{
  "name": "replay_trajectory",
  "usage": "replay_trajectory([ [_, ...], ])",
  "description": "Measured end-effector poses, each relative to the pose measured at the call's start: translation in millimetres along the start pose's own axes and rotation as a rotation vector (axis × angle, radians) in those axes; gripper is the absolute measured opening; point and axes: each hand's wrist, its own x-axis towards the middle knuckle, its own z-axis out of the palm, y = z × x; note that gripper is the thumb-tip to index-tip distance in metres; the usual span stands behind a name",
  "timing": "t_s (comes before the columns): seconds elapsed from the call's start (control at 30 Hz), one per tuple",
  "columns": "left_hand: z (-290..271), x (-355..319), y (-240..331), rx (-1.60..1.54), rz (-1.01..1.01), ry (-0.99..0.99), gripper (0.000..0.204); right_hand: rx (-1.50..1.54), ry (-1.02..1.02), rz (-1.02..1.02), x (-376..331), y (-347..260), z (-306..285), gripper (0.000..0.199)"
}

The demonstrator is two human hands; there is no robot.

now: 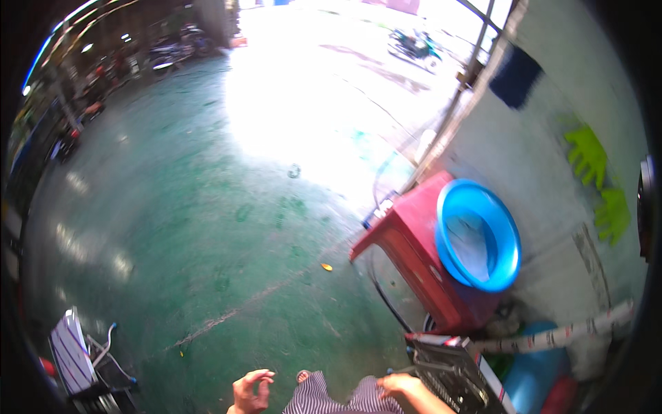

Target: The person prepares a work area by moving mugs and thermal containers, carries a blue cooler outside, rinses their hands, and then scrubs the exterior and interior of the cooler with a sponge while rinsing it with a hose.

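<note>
Bare-handed at bottom ctr of the frame, a person in striped trousers [314,395] stands or walks on a green floor [172,207], a black framed item [448,372] nr the R arm at lwr right. Step in hand looks to be no more than standing or moving about; doing it well prob. means short, even steps, R elbow tucked in from the framed item's edge, and feet clear of the dark hose [386,300] that curves down btwn it and the red stool [407,248], right of ctr. A knock to the stool could tip the blue basin [511,257] on top; its pale contents can't be made out. L hand [249,392], bottom ctr-left, is loosely half-curled, thumb apart from fingers, w/ nothing seen in its grasp and nothing touched. R hand [394,385], bottom ctr-right, has fingers bent down over the trouser leg; whether it touches cloth, or has anything under the palm, can't tell, tho no object shows. Also in frame: a folding chair [72,355], lwr left; a small yellow leaf [326,267], nr ctr; green gloves [587,155] on the wall, upper right.
</note>
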Motion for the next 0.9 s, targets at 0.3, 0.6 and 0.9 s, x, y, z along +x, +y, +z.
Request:
replay_trajectory([
  [0.3, -29, 145, -69, -0.22, 0.142, 0.27, 0.028, 0.041, 0.338, 0.065, 104, -37, -201, 0.039],
  [0.6, -58, 464, -169, -0.15, 0.539, 0.123, 0.037, -0.341, 0.331, -0.17, 260, -88, -544, 0.033],
  [0.9, -115, 721, -275, -0.141, 0.212, 0.596, 0.033, 0.3, 1.023, -0.962, 286, -163, -983, 0.023],
])
